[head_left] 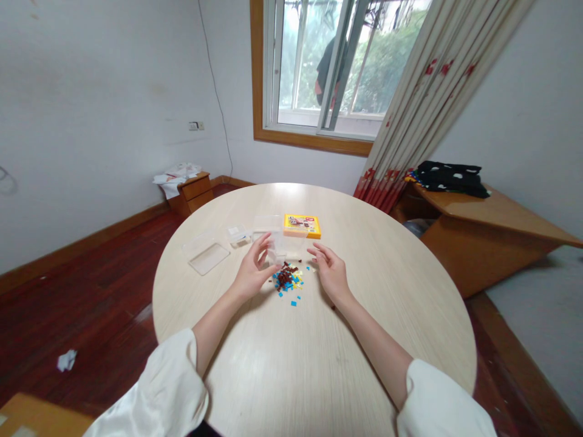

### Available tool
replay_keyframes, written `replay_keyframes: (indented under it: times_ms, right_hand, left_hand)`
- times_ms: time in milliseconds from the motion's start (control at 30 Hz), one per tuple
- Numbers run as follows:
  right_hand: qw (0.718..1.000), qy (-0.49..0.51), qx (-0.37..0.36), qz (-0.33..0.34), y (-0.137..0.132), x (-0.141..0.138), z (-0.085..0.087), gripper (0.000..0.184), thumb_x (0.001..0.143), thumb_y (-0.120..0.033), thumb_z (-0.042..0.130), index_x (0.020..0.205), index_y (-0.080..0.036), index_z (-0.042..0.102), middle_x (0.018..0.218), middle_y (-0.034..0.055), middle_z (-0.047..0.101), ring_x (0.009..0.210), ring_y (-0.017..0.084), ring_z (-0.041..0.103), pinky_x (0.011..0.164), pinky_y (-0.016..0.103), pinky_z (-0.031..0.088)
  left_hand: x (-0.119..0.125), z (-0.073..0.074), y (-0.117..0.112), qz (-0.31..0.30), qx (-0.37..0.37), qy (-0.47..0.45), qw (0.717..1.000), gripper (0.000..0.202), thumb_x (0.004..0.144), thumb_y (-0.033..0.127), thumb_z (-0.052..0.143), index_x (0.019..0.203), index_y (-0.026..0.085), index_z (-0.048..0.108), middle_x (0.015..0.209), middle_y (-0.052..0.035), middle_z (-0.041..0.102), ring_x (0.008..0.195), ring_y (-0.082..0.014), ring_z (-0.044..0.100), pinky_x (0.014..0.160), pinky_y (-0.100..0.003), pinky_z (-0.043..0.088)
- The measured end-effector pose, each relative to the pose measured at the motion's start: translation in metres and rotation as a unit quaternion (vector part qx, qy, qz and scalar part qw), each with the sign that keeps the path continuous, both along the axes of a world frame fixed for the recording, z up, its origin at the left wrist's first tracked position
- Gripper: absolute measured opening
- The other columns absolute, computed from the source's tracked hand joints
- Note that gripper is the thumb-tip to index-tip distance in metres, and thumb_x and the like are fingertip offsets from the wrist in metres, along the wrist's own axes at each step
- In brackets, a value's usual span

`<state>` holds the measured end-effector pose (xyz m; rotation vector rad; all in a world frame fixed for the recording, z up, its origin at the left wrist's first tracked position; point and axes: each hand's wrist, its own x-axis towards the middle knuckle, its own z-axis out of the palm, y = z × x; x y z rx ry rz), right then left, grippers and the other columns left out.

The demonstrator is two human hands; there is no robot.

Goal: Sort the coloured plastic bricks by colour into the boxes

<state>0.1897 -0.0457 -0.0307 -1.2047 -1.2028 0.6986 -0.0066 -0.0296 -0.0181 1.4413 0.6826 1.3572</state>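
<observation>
A small heap of tiny building bricks [286, 278], dark brown, blue and pale yellow, lies on the round table between my hands. My left hand [253, 268] is at the heap's left side, fingers apart and curved, the thumb pointing at the bricks. Right behind its fingers is a clear plastic box [294, 241]; whether they touch it I cannot tell. On the other side, my right hand [331, 273] is open with its fingers pointing left, a little apart from the heap, and nothing shows in it. A few loose bricks, including a blue piece [294, 303], lie around the heap.
Behind the clear box lies a yellow printed box [302, 225]. To the left are a clear rectangular tray or lid [208, 259] and a small clear box [238, 235]. The pale round table [291, 376] has a curved edge. A wooden cabinet [478, 224] stands right.
</observation>
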Motion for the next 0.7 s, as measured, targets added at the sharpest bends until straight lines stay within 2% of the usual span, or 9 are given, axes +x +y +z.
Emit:
replay_keyframes:
  times_ms: [200,300,400,500,633,700]
  right_hand:
    - [1.000,0.010,-0.002,-0.006,-0.001,0.002,0.003,0.037,0.079,-0.038,0.051,0.108,-0.017,0.061,0.102,0.0120,0.069,0.097,0.021,0.063,0.087,0.041,0.048]
    - [1.000,0.008,-0.003,-0.009,-0.002,0.001,0.003,0.038,0.079,-0.040,0.051,0.107,-0.017,0.061,0.102,0.0119,0.070,0.097,0.021,0.063,0.086,0.041,0.048]
    - [1.000,0.007,-0.003,-0.011,-0.003,0.000,0.004,0.038,0.078,-0.040,0.051,0.107,-0.016,0.061,0.101,0.0121,0.069,0.096,0.020,0.063,0.086,0.040,0.048]
    - [1.000,0.006,0.000,-0.015,-0.004,0.000,0.005,0.037,0.077,-0.039,0.051,0.105,-0.017,0.061,0.099,0.0113,0.069,0.093,0.020,0.063,0.084,0.039,0.048]
    - [0.999,-0.022,-0.016,-0.018,-0.003,0.007,0.015,0.030,0.075,-0.036,0.050,0.093,-0.017,0.063,0.079,0.0061,0.069,0.076,0.017,0.062,0.070,0.033,0.050]
    - [0.998,-0.045,-0.051,0.020,-0.005,0.018,0.025,0.021,0.071,-0.032,0.051,0.080,-0.017,0.063,0.063,0.0016,0.064,0.061,0.014,0.059,0.060,0.029,0.048]
  left_hand:
    - [-0.001,0.004,0.003,0.034,-0.052,-0.077,0.995,0.077,0.061,0.029,0.077,0.129,0.028,0.042,0.119,-0.0081,0.056,0.111,-0.0200,0.052,0.101,-0.039,0.037]
    - [-0.002,0.007,0.001,0.028,-0.104,-0.106,0.988,0.084,0.061,0.032,0.078,0.134,0.028,0.037,0.118,-0.0087,0.056,0.108,-0.0193,0.054,0.097,-0.036,0.041]
    - [-0.004,0.011,-0.002,0.016,-0.160,-0.140,0.977,0.088,0.062,0.031,0.078,0.136,0.033,0.030,0.115,-0.0066,0.056,0.101,-0.0170,0.057,0.090,-0.033,0.045]
    - [-0.005,0.015,-0.004,0.002,-0.192,-0.176,0.965,0.086,0.062,0.029,0.077,0.134,0.037,0.030,0.110,-0.0037,0.058,0.093,-0.0157,0.060,0.085,-0.034,0.048]
    - [-0.006,0.017,-0.002,-0.003,-0.225,-0.208,0.952,0.070,0.062,0.028,0.074,0.123,0.034,0.040,0.103,-0.0006,0.059,0.088,-0.0153,0.062,0.083,-0.035,0.050]
    - [-0.007,0.015,0.000,-0.002,-0.233,-0.207,0.950,0.060,0.063,0.029,0.071,0.116,0.031,0.044,0.102,0.0000,0.060,0.089,-0.0161,0.062,0.084,-0.036,0.051]
